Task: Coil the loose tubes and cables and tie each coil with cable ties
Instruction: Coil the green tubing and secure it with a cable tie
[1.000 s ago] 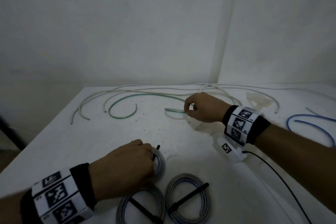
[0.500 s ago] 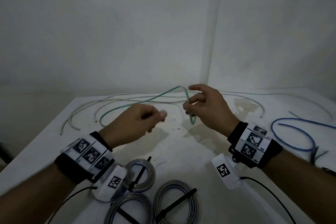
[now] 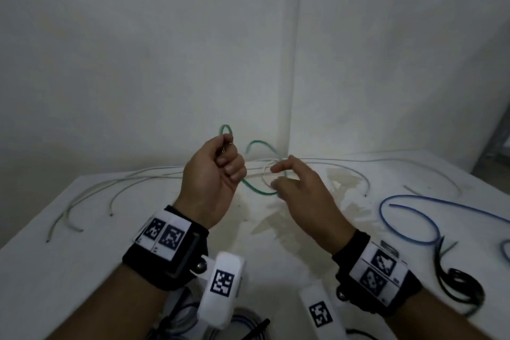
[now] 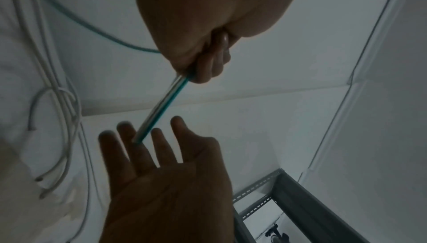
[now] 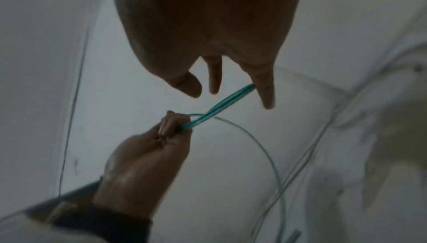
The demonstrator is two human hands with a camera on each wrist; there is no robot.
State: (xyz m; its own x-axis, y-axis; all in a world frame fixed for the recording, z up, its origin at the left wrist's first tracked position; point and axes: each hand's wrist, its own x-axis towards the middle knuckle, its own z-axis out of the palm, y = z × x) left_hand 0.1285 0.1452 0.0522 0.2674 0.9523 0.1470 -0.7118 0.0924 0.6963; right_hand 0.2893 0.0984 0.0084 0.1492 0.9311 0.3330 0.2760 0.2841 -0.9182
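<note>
A thin green tube (image 3: 256, 190) hangs in loops above the white table (image 3: 82, 270). My left hand (image 3: 226, 157) is raised in a fist and grips the tube, with a small loop showing above the knuckles. In the left wrist view the green tube (image 4: 159, 111) runs doubled from my left hand (image 4: 208, 67) towards my right hand (image 4: 143, 148), whose fingers are spread and straight. In the right wrist view the green tube (image 5: 219, 106) passes from my left hand (image 5: 171, 128) to behind one finger of my right hand (image 5: 221, 86). In the head view my right hand (image 3: 278, 176) is blurred.
Long white tubes (image 3: 138, 182) lie loose across the back of the table. A blue tube (image 3: 414, 201) curls at the right, with black cable ties (image 3: 452, 284) near it. Tied coils (image 3: 248, 323) lie at the front edge under my wrists. A metal rack (image 4: 300, 201) stands beside the table.
My left hand left the coil on the table, rose and took hold of the green tube. My right hand lifted the tube, then let go its pinch and spread its fingers.
</note>
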